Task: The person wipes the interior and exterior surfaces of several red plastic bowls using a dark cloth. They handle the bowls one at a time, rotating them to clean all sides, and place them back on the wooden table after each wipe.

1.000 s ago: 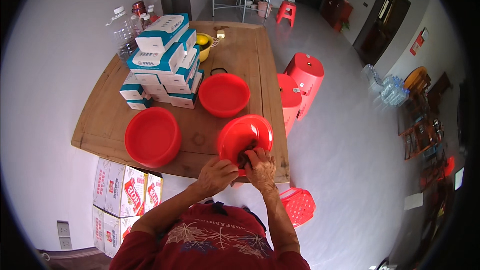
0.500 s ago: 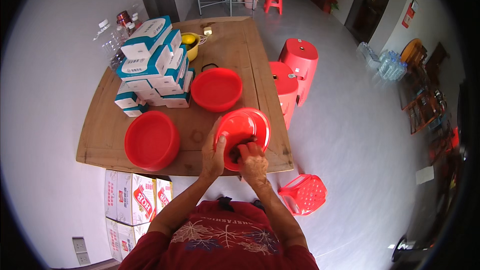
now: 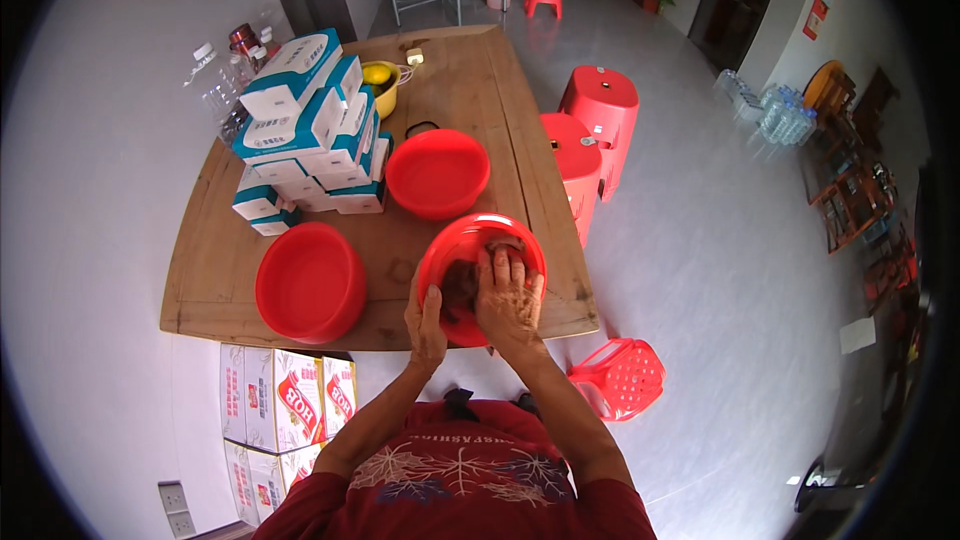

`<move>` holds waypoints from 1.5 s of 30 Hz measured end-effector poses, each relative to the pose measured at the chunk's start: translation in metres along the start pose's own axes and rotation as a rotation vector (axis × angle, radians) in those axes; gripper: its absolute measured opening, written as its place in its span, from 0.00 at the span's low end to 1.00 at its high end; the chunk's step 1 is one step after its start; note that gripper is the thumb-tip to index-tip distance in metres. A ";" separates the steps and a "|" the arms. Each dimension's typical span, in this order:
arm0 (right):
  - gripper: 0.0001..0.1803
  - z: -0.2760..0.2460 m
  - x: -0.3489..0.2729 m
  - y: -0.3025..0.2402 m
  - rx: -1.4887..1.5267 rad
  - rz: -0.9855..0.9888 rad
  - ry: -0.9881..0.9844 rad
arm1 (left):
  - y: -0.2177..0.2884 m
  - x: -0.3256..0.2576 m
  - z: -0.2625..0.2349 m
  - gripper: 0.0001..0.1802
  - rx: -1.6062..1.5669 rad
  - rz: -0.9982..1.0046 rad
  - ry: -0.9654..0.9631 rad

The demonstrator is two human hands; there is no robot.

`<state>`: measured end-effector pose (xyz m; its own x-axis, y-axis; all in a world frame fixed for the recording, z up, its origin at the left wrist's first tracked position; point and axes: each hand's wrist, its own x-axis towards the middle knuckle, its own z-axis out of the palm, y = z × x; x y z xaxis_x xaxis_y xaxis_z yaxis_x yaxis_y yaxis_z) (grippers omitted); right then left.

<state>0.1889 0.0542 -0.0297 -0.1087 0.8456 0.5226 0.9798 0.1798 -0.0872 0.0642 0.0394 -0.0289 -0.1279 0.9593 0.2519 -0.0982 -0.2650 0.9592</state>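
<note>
At the near right edge of the wooden table, a red plastic basin (image 3: pixel 530 252) is held by my left hand (image 3: pixel 427 325). The thumb is over its left rim while the fingers go down its outer side. Inside the basin, my right hand (image 3: pixel 510 302) lies with its fingers stretched out, the tips touching dark brown stuff (image 3: pixel 460 285). What this brown stuff is I cannot make out; part of it is hidden under the hand. Just beyond stands a second red basin (image 3: pixel 438 175), and a third red basin (image 3: pixel 310 282) is to the left.
White-and-teal boxes (image 3: pixel 290 130) are stacked at the table's left, near a yellow bowl (image 3: pixel 387 100) and clear bottles. Red stools (image 3: pixel 600 105) stand along the table's right side. A red plastic chair (image 3: pixel 625 380) is near my right; cartons (image 3: pixel 290 400) are low at the left.
My right hand has gone from bunched fingers to a flat, stretched-out hand farther up in the basin. The brown stuff looks more spread out. My left hand has slipped lower along the basin's side.
</note>
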 end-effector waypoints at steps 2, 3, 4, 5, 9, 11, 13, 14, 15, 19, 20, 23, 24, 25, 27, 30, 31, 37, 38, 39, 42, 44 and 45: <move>0.30 -0.005 -0.012 -0.001 -0.043 0.058 -0.138 | -0.002 -0.003 0.003 0.26 -0.050 -0.003 0.031; 0.30 -0.013 -0.016 -0.003 -0.098 0.028 -0.124 | -0.003 -0.003 0.003 0.26 -0.065 -0.004 0.020; 0.29 -0.021 -0.016 -0.006 -0.011 -0.002 -0.186 | -0.004 -0.003 0.001 0.26 -0.077 -0.003 0.018; 0.29 -0.030 -0.016 -0.010 0.075 -0.031 -0.248 | -0.006 -0.003 -0.001 0.26 -0.089 -0.002 0.016; 0.24 -0.023 -0.013 -0.022 0.572 -0.181 -0.097 | -0.013 -0.003 -0.006 0.25 -0.077 -0.046 -0.015; 0.21 -0.020 -0.002 -0.023 0.797 -0.185 -0.083 | -0.015 -0.002 -0.010 0.26 -0.099 -0.078 -0.047; 0.20 -0.005 0.010 -0.023 0.743 -0.209 0.002 | -0.014 0.001 -0.006 0.25 -0.055 -0.051 -0.004; 0.19 0.001 0.016 -0.023 0.715 -0.221 0.044 | -0.013 0.002 -0.004 0.25 -0.032 -0.038 0.017; 0.19 0.004 0.022 -0.021 0.666 -0.217 0.066 | -0.011 0.003 -0.004 0.25 -0.014 -0.020 0.018; 0.16 0.005 0.038 -0.008 0.325 -0.134 0.084 | -0.008 0.001 -0.003 0.26 0.000 0.016 0.038; 0.15 0.004 0.038 -0.002 0.205 -0.097 0.072 | -0.009 0.001 -0.003 0.26 -0.011 0.016 0.047; 0.09 -0.003 0.022 0.010 -0.071 -0.092 -0.067 | -0.009 0.001 -0.003 0.25 0.001 0.037 0.022; 0.07 -0.006 0.015 0.010 -0.148 -0.105 -0.087 | -0.007 0.000 -0.002 0.25 -0.019 0.010 0.030; 0.08 -0.014 0.007 0.006 -0.201 -0.152 -0.070 | -0.004 0.000 -0.002 0.25 -0.036 -0.016 0.041; 0.11 -0.032 -0.004 -0.007 -0.141 -0.210 -0.148 | -0.007 -0.001 -0.004 0.24 -0.089 -0.057 0.028; 0.15 -0.031 -0.007 -0.021 0.089 -0.244 -0.260 | -0.016 0.000 -0.012 0.24 -0.122 -0.052 -0.043; 0.16 -0.025 -0.005 -0.020 0.254 -0.275 -0.214 | -0.010 0.002 -0.012 0.23 -0.087 -0.017 -0.067; 0.11 0.004 0.033 -0.019 0.467 -0.315 0.068 | -0.008 0.004 -0.009 0.23 -0.099 -0.084 -0.036; 0.10 0.004 0.039 -0.015 0.410 -0.321 0.098 | -0.007 0.004 -0.008 0.22 -0.111 -0.086 -0.015; 0.09 0.005 0.043 -0.009 0.297 -0.297 0.045 | -0.008 0.003 -0.008 0.23 -0.125 -0.086 -0.016; 0.07 0.005 0.043 0.011 0.012 -0.244 -0.091 | -0.011 0.001 -0.007 0.23 -0.160 -0.077 -0.013; 0.08 -0.002 0.036 0.017 -0.106 -0.237 -0.153 | -0.014 0.000 -0.005 0.24 -0.177 -0.057 0.004; 0.09 -0.004 0.030 0.015 -0.188 -0.215 -0.192 | -0.013 0.000 -0.005 0.24 -0.172 -0.034 -0.010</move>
<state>0.2009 0.0807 -0.0120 -0.3284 0.8807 0.3414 0.9428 0.2838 0.1748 0.0609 0.0425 -0.0418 -0.1123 0.9686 0.2219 -0.2702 -0.2447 0.9312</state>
